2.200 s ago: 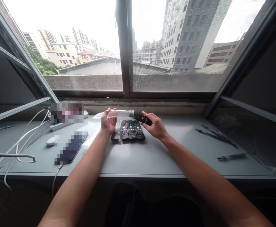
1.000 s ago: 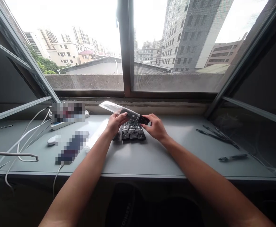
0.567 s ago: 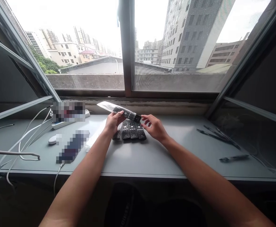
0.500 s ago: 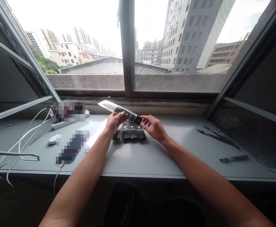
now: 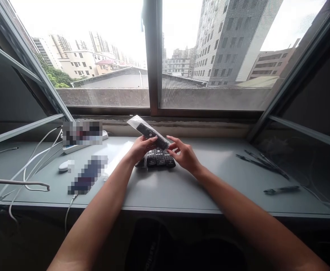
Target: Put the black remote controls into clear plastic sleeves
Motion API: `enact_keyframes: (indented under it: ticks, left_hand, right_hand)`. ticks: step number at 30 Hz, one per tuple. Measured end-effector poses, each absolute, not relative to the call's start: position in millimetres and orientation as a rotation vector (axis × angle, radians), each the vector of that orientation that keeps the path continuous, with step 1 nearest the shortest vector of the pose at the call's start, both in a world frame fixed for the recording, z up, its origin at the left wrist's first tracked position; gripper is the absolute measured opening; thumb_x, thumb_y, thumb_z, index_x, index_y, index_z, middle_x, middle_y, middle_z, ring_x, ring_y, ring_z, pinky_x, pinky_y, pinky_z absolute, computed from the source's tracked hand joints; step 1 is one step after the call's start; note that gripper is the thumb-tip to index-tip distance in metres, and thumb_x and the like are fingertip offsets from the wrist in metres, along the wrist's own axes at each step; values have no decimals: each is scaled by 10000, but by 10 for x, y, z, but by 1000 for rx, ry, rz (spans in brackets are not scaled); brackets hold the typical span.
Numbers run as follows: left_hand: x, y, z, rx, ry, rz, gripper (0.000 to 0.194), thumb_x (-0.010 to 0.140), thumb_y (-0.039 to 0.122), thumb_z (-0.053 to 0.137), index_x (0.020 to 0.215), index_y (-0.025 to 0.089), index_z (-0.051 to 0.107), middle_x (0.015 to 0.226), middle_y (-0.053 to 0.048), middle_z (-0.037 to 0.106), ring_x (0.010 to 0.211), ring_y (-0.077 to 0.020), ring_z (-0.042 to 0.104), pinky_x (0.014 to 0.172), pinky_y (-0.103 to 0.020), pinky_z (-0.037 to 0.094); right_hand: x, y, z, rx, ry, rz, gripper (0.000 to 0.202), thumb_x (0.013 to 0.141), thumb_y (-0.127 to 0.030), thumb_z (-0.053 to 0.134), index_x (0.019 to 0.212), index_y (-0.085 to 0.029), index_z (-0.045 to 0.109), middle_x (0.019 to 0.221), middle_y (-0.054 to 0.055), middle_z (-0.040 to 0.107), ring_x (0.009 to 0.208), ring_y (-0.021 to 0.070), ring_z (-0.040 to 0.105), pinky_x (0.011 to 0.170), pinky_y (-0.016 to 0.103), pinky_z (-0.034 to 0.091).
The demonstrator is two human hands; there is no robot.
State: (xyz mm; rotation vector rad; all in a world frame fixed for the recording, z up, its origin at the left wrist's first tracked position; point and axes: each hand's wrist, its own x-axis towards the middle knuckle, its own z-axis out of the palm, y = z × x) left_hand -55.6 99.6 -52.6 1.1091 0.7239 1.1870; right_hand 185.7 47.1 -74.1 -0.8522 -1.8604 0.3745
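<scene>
A black remote control in a clear plastic sleeve is held tilted above the desk, its lower end toward the right. My left hand is closed around its middle, thumb on top across the buttons. At the lower right end, the fingers of my right hand are closed on the sleeved remote's edge. Beneath it, three black remotes lie side by side on the desk, their upper parts partly hidden. Another plastic-wrapped item lies left of them, mostly covered by my left hand.
White plastic sleeves lie beside my left forearm. Farther left are a blurred-out phone-like object on a cable, a white mouse-like object, a power strip and loose cables. A pen-like object and dark cables lie right.
The sleeved remote has turned to a steeper tilt, and its upper end has shifted right. My left hand has moved slightly right along with it, and my right-hand fingers stay at its lower end.
</scene>
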Motion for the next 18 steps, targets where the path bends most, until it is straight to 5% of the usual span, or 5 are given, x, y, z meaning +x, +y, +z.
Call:
enact_keyframes:
  ticks: [9,13,18]
  left_hand:
    - [-518,923,-525,1219,638,1128,446,779,358,989,1111,124,805,1144,-156,825,1068,-312,797,1070,-479,594]
    - [-494,905,-490,1191,662,1198,434,743,330,1002,1074,127,807,1115,-146,829,1054,-301,798,1057,-448,597]
    - [-489,968,-501,1072,700,1352,415,715,273,990,1044,113,793,1120,-155,823,1036,-260,797,1020,-378,610]
  right_hand:
    - [1807,416,-742,-712,-1979,727,943,986,-296,721,1792,-346,234,1529,64,701,1263,280,739,987,415,685]
    - [1801,382,-677,-752,-1912,690,833,990,-335,730,1745,-320,376,1485,86,727,1242,289,746,974,431,682]
    - [1808,385,-615,-869,-1693,581,526,992,-395,730,1490,-248,648,1113,80,816,976,246,777,768,358,644]
